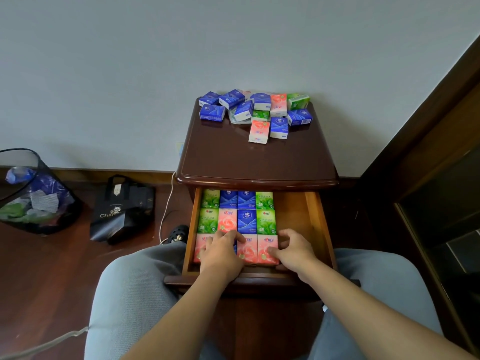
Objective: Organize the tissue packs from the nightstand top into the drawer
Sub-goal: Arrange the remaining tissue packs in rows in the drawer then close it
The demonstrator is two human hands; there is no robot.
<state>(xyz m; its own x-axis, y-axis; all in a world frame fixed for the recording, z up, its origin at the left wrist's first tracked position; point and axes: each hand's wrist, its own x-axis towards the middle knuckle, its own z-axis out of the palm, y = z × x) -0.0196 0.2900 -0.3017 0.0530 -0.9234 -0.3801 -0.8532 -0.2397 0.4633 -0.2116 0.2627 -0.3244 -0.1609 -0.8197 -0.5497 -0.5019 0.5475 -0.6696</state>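
My left hand (220, 249) is lying flat, open, on the front-row packs (246, 249) in the drawer (315, 224). My right hand (292, 249) is pressing open against the row's end. Loose packs (259, 113) are sitting on the worktop (254, 159).

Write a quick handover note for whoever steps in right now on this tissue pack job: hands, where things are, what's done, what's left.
Left hand: flat on the front row of packs in the drawer, holding nothing.
Right hand: pressing the right end of that row against the pink pack, no grasp.
Done: three rows of four packs fill the drawer's left part; the right strip is bare.
Left: the loose pile of packs at the back of the nightstand top, mostly blue, some pink and green.
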